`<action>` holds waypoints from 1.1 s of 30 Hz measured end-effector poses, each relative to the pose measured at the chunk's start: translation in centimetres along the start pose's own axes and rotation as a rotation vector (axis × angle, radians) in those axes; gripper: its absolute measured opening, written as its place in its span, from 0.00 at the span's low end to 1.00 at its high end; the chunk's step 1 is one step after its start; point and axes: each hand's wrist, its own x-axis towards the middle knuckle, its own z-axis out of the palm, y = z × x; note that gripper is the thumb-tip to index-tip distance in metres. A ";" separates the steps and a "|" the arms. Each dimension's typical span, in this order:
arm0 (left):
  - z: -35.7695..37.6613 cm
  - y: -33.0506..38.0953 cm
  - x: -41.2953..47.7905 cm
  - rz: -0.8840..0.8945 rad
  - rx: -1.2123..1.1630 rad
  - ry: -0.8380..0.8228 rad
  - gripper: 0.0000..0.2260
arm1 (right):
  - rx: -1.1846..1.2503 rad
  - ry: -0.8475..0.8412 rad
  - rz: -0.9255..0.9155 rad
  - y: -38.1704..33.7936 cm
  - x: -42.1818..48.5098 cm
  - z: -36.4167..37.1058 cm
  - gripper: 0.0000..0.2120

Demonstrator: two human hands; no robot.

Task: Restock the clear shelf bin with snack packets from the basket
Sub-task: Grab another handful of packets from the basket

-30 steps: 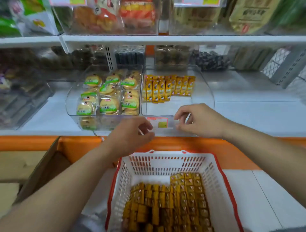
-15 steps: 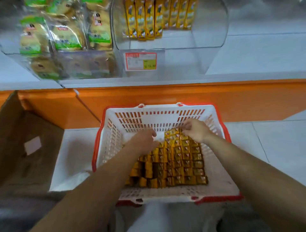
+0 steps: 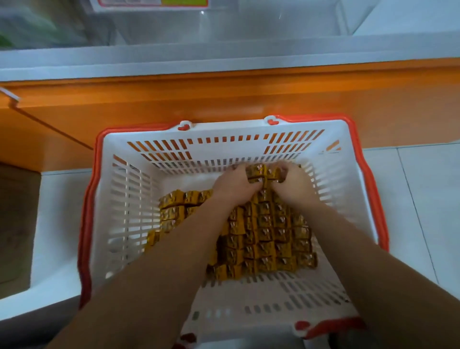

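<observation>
Basket (image 3: 129, 199) in the middle, so what is around it?

It is white with a red rim and stands on pale floor tiles (image 3: 423, 199), its far wall close to the orange shelf base (image 3: 224, 99). A brown cardboard box (image 3: 15, 224) lies to the left, blurred. Above the base runs the grey-white shelf edge (image 3: 199, 62). On that shelf stands the clear shelf bin (image 3: 224, 22), with only its lower front in view. Its price label (image 3: 154, 3) is cut off by the top of the view.

And the snack packets (image 3: 268, 234)?

They are yellow and packed in rows on the basket bottom, mostly in the right half. Both forearms cross over them and hide the middle rows.

What are the hands doing?

The left hand (image 3: 234, 184) and the right hand (image 3: 291, 184) meet at the far end of the rows. Their fingers are curled round one bunch of packets, gripping it from either side.

Anything different from half a second ago?

The hands were apart then, only reaching the rows, and now they have come together on the bunch. The view has also dropped, so the packets inside the bin no longer show.

And the room?

It is a shop aisle with light tiles, thin grout lines and plain shelving.
</observation>
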 end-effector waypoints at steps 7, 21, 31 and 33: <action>-0.1 -1.9 0.0 -0.017 -0.158 -0.067 0.39 | 0.061 0.003 0.043 -0.1 0.6 0.8 0.16; 0.8 -1.6 -0.8 0.161 -0.067 0.079 0.34 | 0.059 -0.144 -0.015 -0.4 1.2 0.6 0.13; -1.0 1.1 -4.0 0.307 -0.101 0.313 0.32 | 0.290 -0.118 -0.104 -3.1 -1.4 -4.3 0.09; -2.3 2.1 -5.5 0.365 -0.078 0.375 0.34 | 0.369 -0.107 -0.114 -3.7 -2.6 -5.8 0.08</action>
